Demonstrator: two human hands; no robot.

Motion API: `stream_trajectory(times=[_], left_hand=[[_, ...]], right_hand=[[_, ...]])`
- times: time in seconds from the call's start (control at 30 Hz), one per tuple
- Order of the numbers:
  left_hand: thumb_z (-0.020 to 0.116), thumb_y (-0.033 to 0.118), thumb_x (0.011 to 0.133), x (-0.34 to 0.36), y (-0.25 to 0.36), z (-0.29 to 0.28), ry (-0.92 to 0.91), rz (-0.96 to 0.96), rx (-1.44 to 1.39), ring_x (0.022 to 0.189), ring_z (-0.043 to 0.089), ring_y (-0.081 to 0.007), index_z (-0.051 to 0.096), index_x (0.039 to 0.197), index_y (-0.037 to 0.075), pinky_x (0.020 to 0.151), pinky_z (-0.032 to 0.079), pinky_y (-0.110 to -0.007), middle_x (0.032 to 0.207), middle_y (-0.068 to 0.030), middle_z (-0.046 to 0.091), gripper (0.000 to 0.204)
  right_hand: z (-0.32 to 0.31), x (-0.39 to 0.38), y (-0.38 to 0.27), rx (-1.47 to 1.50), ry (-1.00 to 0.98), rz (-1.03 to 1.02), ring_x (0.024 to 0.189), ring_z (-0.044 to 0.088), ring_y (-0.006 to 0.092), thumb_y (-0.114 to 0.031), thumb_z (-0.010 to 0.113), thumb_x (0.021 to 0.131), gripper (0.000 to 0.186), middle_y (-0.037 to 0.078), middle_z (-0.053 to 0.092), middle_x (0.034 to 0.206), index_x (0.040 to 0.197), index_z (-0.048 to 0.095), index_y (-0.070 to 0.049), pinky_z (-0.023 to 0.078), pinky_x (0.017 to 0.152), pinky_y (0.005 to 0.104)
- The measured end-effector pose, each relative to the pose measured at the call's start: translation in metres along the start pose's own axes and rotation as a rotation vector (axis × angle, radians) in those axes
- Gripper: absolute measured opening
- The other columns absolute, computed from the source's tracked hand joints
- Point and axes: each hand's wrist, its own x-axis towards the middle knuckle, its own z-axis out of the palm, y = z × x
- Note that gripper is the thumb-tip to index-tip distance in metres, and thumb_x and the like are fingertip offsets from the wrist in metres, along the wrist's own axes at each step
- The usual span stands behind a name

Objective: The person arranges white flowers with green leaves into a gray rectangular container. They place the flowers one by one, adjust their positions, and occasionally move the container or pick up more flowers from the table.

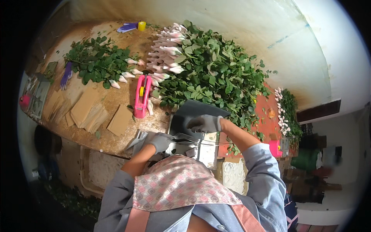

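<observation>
Both my hands wear grey gloves and are close together at the table's front edge. My left hand (159,142) is closed at a stack of thin grey-silver sheets (140,140); what its fingers grip is hidden. My right hand (203,123) is to the right and a little farther away, in front of a dark slanted board (185,112). Its fingers are curled, and anything in them is too small to make out. Thin strands and pale, shiny pieces (208,147) lie below and between the hands.
A big pile of pale pink roses (216,69) lies beyond the board, a smaller rose bunch (96,58) at the far left. A pink tape dispenser (142,96) stands beside brown cardboard pieces (87,106). Purple gloves (66,75) and yellow tape (142,26) lie farther off.
</observation>
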Motion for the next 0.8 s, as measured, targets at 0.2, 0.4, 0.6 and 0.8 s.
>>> stream_trajectory(times=[0.2,0.4,0.6,0.8], left_hand=[[0.052,0.026,0.095,-0.018,-0.001,0.029,0.094,-0.097,-0.095,0.098,0.073,-0.0326,0.081,0.103,0.016,0.091,0.056,-0.043,0.122,-0.0138,0.074,0.032],[0.058,0.027,0.089,-0.038,0.027,0.003,0.080,-0.221,-0.245,0.104,0.073,-0.0300,0.072,0.129,0.014,0.095,0.055,-0.038,0.135,-0.0117,0.068,0.045],[0.054,0.033,0.096,-0.033,0.019,0.011,0.094,-0.184,-0.271,0.110,0.071,-0.0302,0.070,0.133,0.014,0.097,0.054,-0.035,0.129,-0.0162,0.071,0.045],[0.059,0.030,0.096,-0.032,0.032,0.004,0.168,-0.199,-0.286,0.107,0.073,-0.0250,0.070,0.134,0.012,0.093,0.055,-0.033,0.123,-0.0152,0.074,0.044]], right_hand=[[0.081,-0.040,0.110,-0.779,-0.411,0.323,0.120,0.068,0.0342,-0.034,0.065,0.093,0.055,0.016,0.066,0.136,0.142,0.059,-0.012,0.054,0.098,0.0446],[0.073,-0.065,0.097,-0.473,-0.213,0.477,0.109,0.073,0.0342,-0.020,0.059,0.093,0.037,0.016,0.074,0.121,0.129,0.068,-0.013,0.057,0.089,0.0473],[0.067,-0.036,0.093,-0.704,0.358,0.082,0.110,0.066,0.0351,-0.025,0.069,0.093,0.036,0.014,0.067,0.123,0.127,0.067,-0.013,0.054,0.093,0.0467],[0.087,-0.088,0.152,-0.472,-0.244,0.529,0.115,0.069,0.0321,-0.034,0.059,0.097,0.040,0.014,0.072,0.125,0.126,0.073,-0.012,0.056,0.090,0.0453]])
